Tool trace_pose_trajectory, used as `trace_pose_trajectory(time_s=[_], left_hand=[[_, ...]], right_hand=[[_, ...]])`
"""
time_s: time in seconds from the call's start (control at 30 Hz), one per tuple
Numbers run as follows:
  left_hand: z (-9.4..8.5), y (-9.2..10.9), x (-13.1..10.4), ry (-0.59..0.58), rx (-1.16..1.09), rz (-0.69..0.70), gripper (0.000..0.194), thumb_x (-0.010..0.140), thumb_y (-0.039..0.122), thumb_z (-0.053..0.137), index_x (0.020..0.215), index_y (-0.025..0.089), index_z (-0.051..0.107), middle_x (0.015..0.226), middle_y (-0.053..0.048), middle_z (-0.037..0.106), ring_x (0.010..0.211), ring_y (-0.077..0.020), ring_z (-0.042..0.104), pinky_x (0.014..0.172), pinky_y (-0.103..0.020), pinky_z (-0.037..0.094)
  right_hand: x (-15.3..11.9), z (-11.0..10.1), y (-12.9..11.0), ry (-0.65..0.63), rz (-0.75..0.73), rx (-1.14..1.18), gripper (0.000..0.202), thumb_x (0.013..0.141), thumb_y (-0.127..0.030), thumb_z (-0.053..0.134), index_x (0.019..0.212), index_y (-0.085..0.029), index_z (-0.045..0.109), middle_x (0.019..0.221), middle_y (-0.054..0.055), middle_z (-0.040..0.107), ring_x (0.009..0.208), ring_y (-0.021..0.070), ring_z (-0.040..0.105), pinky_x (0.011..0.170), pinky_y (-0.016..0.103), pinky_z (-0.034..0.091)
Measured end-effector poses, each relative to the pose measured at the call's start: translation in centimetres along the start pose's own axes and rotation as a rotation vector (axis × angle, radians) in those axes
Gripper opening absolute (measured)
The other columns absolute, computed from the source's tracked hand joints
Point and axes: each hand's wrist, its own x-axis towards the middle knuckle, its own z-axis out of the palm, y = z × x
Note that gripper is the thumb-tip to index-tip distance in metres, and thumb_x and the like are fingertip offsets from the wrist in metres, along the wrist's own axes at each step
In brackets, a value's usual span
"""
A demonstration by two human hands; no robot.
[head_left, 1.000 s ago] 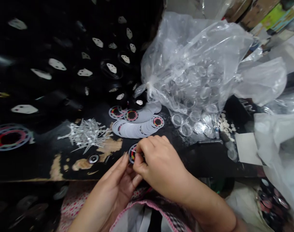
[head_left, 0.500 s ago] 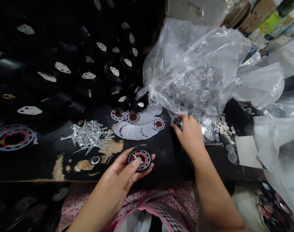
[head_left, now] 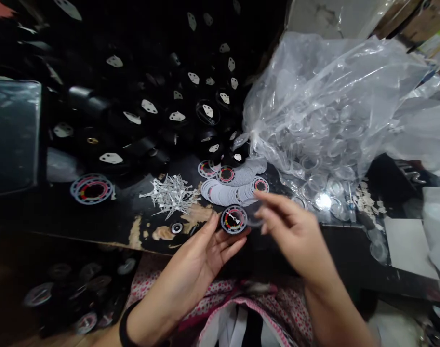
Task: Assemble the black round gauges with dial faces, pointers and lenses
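Low over the table's front edge, my left hand [head_left: 205,258] is closed around a small round gauge [head_left: 234,220], its black, red and grey dial facing up with a white pointer on it. Close to the gauge's right side, my right hand [head_left: 292,231] pinches a clear plastic lens cover [head_left: 255,215], blurred by motion. Behind both hands lies a fanned row of printed dial discs [head_left: 223,193]. A pile of white pointers [head_left: 172,193] sits to the left of the discs.
A large clear plastic bag [head_left: 328,101] of transparent covers fills the back right. Black gauge housings [head_left: 176,115] with white plates crowd the back left. A white card [head_left: 409,246] lies at right, a small ring [head_left: 176,228] near the front edge.
My right hand has come from the loose clear covers by the bag to beside the gauge, bringing one cover. My left thumb has moved off the dial to its rim. The view has shifted left.
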Motion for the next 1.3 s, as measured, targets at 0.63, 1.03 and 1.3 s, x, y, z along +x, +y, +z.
trace_pose_trajectory(time_s=[0.63,1.03,1.3], left_hand=[[-1.8,-0.7,-1.5,-0.014,0.792,0.449,0.035,0.087,0.036,0.07,0.121,0.033,0.073,0.128,0.0,0.074,0.12,-0.0251,0.068,0.103,-0.034,0.053],[-11.1,5.9,-4.9,0.447,1.777,1.189,0.042,0.097,0.025,0.053,0.138,0.026,0.055,0.137,-0.011,0.065,0.13,-0.0281,0.057,0.112,-0.05,0.042],[-4.4,13.8,4.1,0.475,1.66,1.208,0.028,0.091,0.029,0.061,0.116,0.017,0.069,0.123,-0.019,0.064,0.125,-0.0407,0.053,0.111,-0.059,0.032]], right_hand=[[0.1,4.9,-2.1,0.028,-0.224,-0.204,0.04,0.106,-0.029,0.036,0.068,-0.021,0.048,0.062,-0.002,0.052,0.062,0.0129,0.049,0.063,0.027,0.035],[0.7,5.1,-3.3,-0.333,-0.195,-0.017,0.018,0.099,-0.026,0.052,0.086,-0.022,0.065,0.081,-0.001,0.071,0.077,0.0166,0.063,0.072,0.03,0.042],[-0.4,4.3,-2.5,-0.268,-0.131,-0.051,0.021,0.1,-0.027,0.05,0.086,-0.023,0.064,0.079,-0.001,0.071,0.072,0.0164,0.063,0.069,0.03,0.043]])
